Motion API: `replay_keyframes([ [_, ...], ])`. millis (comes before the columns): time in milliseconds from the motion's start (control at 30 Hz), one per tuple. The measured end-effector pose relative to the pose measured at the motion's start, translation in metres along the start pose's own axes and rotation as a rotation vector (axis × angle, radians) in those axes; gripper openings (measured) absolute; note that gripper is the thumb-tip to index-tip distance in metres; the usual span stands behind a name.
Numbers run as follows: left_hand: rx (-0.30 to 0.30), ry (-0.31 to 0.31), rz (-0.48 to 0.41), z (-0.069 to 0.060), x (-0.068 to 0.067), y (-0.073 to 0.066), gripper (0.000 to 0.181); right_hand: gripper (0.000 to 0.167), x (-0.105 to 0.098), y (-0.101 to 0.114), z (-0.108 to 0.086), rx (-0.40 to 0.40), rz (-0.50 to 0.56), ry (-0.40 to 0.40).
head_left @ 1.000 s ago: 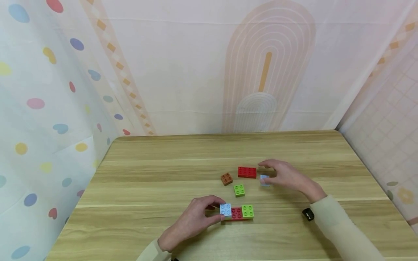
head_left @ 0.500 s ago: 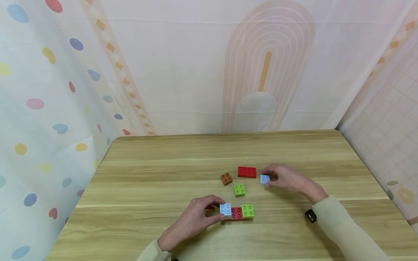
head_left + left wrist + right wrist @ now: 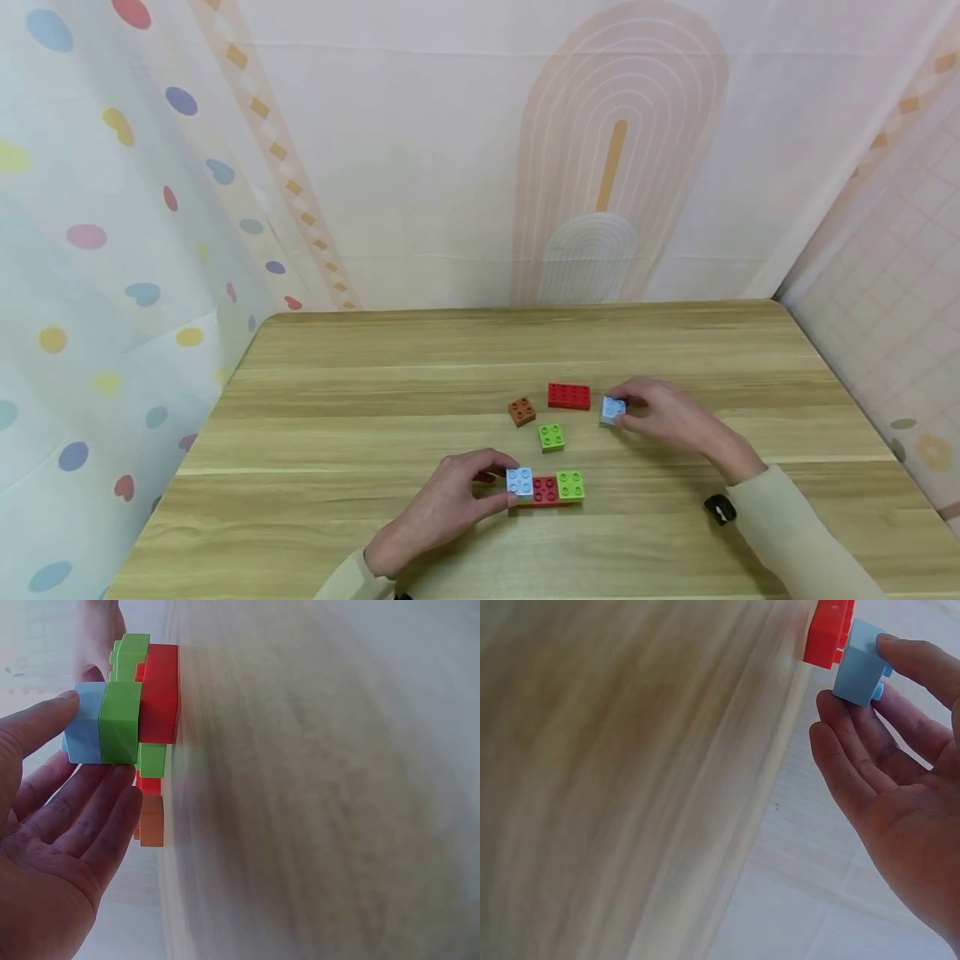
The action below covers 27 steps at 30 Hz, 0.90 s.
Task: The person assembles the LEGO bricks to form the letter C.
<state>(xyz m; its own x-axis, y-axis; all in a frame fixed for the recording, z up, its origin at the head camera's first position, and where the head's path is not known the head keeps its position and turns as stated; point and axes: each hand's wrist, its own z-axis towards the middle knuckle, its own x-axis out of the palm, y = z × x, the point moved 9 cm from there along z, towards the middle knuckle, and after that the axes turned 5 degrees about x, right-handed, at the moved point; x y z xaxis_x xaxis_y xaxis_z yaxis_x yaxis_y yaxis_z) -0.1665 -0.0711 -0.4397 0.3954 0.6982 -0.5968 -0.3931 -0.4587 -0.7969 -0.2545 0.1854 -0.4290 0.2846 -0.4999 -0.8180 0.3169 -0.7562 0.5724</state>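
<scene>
My left hand [image 3: 448, 504] pinches a light blue brick [image 3: 519, 481] between thumb and fingers. In the left wrist view that blue brick [image 3: 88, 724] sits on a green brick [image 3: 121, 722], which stands on one end of a red brick [image 3: 160, 694]. Another green brick [image 3: 570, 484] tops the red brick's right end. Further back, my right hand [image 3: 671, 418] grips a second light blue brick [image 3: 612, 408] by thumb and fingertips. The right wrist view shows this blue brick [image 3: 860, 664] raised off the wooden surface, studs facing away from it.
A loose red brick [image 3: 568, 396] lies just left of the right hand's brick. A brown brick [image 3: 521, 410] and a green brick [image 3: 551, 437] lie behind the stacked bricks on the wooden table [image 3: 337, 450]. Patterned cloth [image 3: 420, 167] hangs behind the table and at both sides.
My right hand has closed its thumb and fingers on the second light blue brick and lifted it slightly. The left hand keeps its hold on the stack.
</scene>
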Motion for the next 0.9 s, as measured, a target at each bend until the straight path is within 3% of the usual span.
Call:
replay_keyframes([
  [500, 0.003, -0.009, 0.025, 0.000, 0.000, 0.000, 0.029, 0.034, -0.015, 0.014, -0.015, -0.033, 0.016, -0.138],
  [900, 0.007, 0.002, 0.015, -0.002, 0.001, 0.001, 0.031, 0.035, -0.021, 0.025, -0.024, -0.068, 0.020, -0.199],
])
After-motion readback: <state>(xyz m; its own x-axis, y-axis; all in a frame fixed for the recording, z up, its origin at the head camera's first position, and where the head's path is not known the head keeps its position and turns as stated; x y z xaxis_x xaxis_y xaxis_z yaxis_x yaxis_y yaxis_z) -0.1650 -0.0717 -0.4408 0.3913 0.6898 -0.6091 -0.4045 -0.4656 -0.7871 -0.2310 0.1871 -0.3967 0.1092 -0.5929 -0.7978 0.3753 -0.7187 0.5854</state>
